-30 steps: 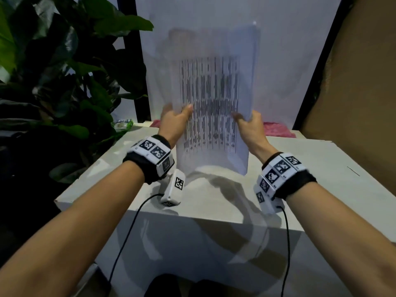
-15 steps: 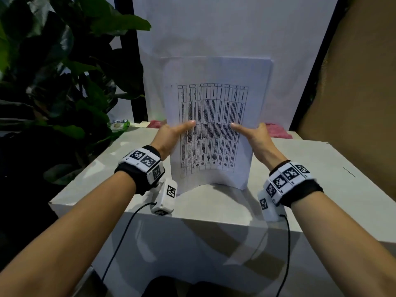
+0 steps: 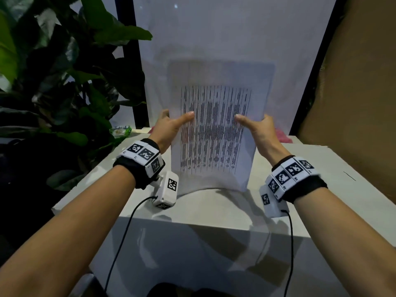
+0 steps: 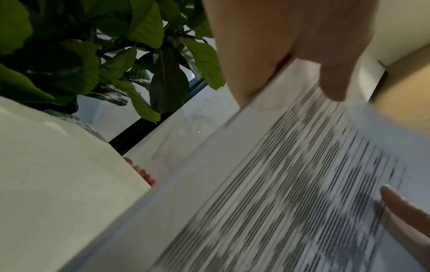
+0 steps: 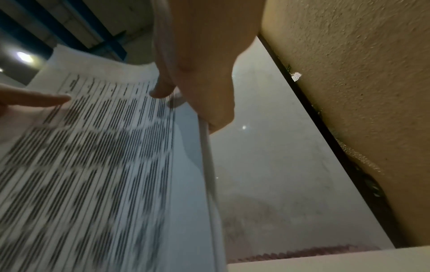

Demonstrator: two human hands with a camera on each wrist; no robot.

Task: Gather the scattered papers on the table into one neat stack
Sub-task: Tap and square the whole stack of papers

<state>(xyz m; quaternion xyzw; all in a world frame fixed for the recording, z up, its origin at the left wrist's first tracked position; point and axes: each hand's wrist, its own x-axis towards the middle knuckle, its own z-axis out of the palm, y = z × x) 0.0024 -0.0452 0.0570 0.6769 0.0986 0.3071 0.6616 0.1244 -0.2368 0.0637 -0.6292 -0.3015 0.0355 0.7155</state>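
Paper stack held upright on the table between 2 hands

At 9 o'clock in the head view a leafy plant (image 3: 70, 67) fills the left edge, its green leaves also showing at 10 o'clock in the left wrist view. A green wrapper (image 3: 121, 131) lies at the table's far left corner, just beside the leaves.

The left hand (image 3: 169, 129) grips the left edge of the stack of papers (image 3: 216, 129): its thumb lies straight across the printed front, and the fingers behind the sheets are hidden in the head view. The left wrist view shows the edge of the stack tucked between thumb and palm, so the hand is clamped on the papers. A marker-covered wristband (image 3: 142, 156) sits on that wrist, with a white camera block (image 3: 167, 190) hanging below it and a black cable trailing off the near edge.

At the centre, the stack stands on its short edge, its bottom bowed and at or just above the white table (image 3: 214, 209); contact cannot be told. The front sheet carries a printed table, blurred.

The right hand (image 3: 260, 130) mirrors the left at 3 o'clock of the stack, thumb on the front, fingers (image 5: 209, 103) wrapped behind the right edge, clamped on the papers. Behind it lies something pink (image 3: 282, 136); a brown wall (image 3: 353, 82) closes the right side
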